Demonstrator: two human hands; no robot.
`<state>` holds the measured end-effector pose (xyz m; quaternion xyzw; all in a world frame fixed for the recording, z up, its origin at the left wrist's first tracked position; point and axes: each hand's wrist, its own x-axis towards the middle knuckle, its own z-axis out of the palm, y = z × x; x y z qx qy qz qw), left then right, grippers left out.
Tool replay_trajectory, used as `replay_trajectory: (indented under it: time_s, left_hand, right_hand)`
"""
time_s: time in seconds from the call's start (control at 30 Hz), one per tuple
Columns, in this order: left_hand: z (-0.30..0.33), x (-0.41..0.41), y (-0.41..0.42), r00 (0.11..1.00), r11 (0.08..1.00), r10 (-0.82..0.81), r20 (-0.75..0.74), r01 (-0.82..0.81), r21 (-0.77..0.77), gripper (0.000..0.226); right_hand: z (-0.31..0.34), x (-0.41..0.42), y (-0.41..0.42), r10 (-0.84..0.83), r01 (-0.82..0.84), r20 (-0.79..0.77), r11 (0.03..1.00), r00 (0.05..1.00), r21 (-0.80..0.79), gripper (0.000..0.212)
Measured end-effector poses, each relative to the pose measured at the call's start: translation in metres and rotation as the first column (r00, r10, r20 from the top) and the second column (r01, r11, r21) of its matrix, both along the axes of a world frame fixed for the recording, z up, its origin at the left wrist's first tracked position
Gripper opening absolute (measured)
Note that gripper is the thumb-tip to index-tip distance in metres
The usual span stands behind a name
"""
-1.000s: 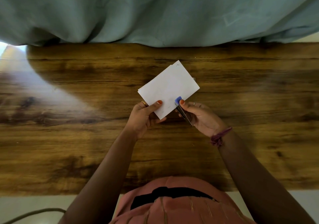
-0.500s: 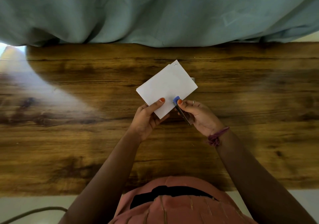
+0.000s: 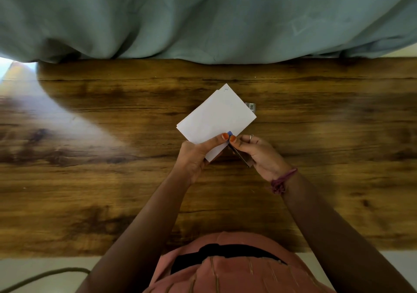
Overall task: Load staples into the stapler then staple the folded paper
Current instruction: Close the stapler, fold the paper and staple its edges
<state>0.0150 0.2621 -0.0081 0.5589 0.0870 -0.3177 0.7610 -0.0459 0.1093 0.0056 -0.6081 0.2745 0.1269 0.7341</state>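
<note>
The step in hand is the stapling, I judge, not the loading. The left hand (image 3: 195,157) pinches the near corner of the paper (image 3: 216,116) between thumb and fingers and holds it above the table (image 3: 112,180), near its middle. The right hand (image 3: 259,155) is closed around the stapler (image 3: 237,150), with the thumb pressed on its blue tip (image 3: 230,133). This tip lies over the near right edge of the paper, just beside the left thumb.

If a staple is already driven, the view does not show. The next move calls for a firm squeeze of the stapler while the left hand keeps the layers together.

Behind the far right corner of the paper a small box (image 3: 251,106) lies on the table, perhaps the staple box. Its content is hidden.
</note>
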Motion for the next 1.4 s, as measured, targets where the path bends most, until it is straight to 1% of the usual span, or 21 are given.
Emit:
replay_trajectory:
  time_s: [0.07,0.17,0.2,0.37,0.43,0.53,0.63,0.7,0.73,0.83,0.9,0.97,1.03,1.07,1.13,1.17,1.23,1.33,1.4]
  left_hand:
    - [0.000,0.000,0.001,1.000,1.000,-0.017,0.018,0.016,0.019,0.069]
    - [0.000,0.001,0.002,0.998,0.999,-0.031,0.047,0.029,0.042,0.067]
    - [0.000,0.001,0.002,0.998,0.999,-0.031,0.051,0.029,0.045,0.067]
    - [-0.001,-0.002,-0.003,0.998,0.998,0.017,0.064,-0.021,0.064,0.059]
    - [-0.001,-0.002,-0.002,0.997,0.999,0.004,0.078,-0.007,0.040,0.059]
    - [0.001,0.003,0.004,0.998,0.998,-0.056,0.039,0.055,0.015,0.064]
    - [0.005,0.008,0.010,0.994,0.997,-0.068,-0.083,0.065,-0.046,0.059]
    - [0.007,0.011,0.015,0.985,0.995,-0.045,-0.167,0.029,-0.095,0.054]
    - [0.006,0.013,0.018,0.982,0.995,-0.034,-0.184,0.015,-0.102,0.052]
    - [0.005,0.017,0.023,0.982,0.997,-0.005,-0.189,-0.009,-0.075,0.039]
    - [0.003,0.018,0.025,0.983,0.997,0.015,-0.182,-0.029,-0.075,0.033]
    - [0.002,0.018,0.026,0.984,0.994,0.037,-0.175,-0.055,-0.097,0.032]
    - [0.000,0.018,0.027,0.985,0.990,0.058,-0.164,-0.078,-0.114,0.032]
    - [-0.001,0.018,0.028,0.985,0.989,0.072,-0.159,-0.091,-0.117,0.033]
    - [-0.004,0.018,0.029,0.982,0.986,0.105,-0.154,-0.124,-0.114,0.035]
    - [-0.006,0.019,0.030,0.979,0.983,0.127,-0.156,-0.146,-0.113,0.035]
    - [-0.009,0.019,0.031,0.968,0.974,0.182,-0.171,-0.201,-0.104,0.034]
    - [-0.015,0.020,0.030,0.952,0.964,0.241,-0.188,-0.258,-0.069,0.030]
    - [-0.019,0.019,0.026,0.943,0.960,0.269,-0.195,-0.279,-0.023,0.029]
  right_hand:
    - [-0.001,0.000,-0.001,0.003,-0.003,0.003,1.000,1.000,0.006,0.027]
    - [-0.003,0.000,-0.002,0.013,-0.013,0.010,1.000,1.000,-0.010,0.011]
    - [-0.003,0.000,-0.001,0.015,-0.014,0.009,1.000,1.000,-0.023,0.009]
    - [-0.003,0.001,0.004,-0.028,0.026,-0.021,0.995,0.999,-0.096,0.014]
    - [-0.002,0.002,0.004,-0.041,0.039,-0.016,0.994,0.999,-0.099,0.011]
    - [-0.001,0.003,0.000,-0.013,0.012,-0.011,0.996,1.000,-0.086,0.012]
    - [-0.001,0.003,-0.004,-0.015,0.014,-0.028,1.000,1.000,-0.011,0.028]
    - [0.001,0.003,-0.010,-0.008,0.009,-0.014,0.999,1.000,0.043,0.028]
    - [0.001,0.002,-0.013,0.005,-0.005,-0.005,0.998,1.000,0.068,0.030]
    - [-0.001,-0.001,-0.021,0.032,-0.034,0.018,0.992,0.999,0.120,0.040]
    - [-0.004,-0.003,-0.024,0.005,-0.009,0.033,0.991,0.999,0.135,0.037]
    - [-0.006,-0.004,-0.026,-0.042,0.039,0.019,0.992,0.999,0.118,0.035]
    - [-0.010,-0.007,-0.026,-0.092,0.091,0.015,0.995,0.996,0.050,0.037]
    - [-0.013,-0.007,-0.025,-0.106,0.107,0.021,0.994,0.994,-0.021,0.039]
    - [-0.019,-0.009,-0.024,-0.105,0.113,0.048,0.967,0.993,-0.227,0.041]
    - [-0.021,-0.010,-0.023,-0.106,0.122,0.066,0.940,0.992,-0.317,0.044]
    - [-0.027,-0.011,-0.022,-0.117,0.150,0.100,0.881,0.988,-0.449,0.050]
    - [-0.031,-0.010,-0.019,-0.107,0.152,0.111,0.779,0.988,-0.609,0.052]
    - [-0.033,-0.007,-0.017,-0.079,0.148,0.129,0.694,0.988,-0.704,0.053]
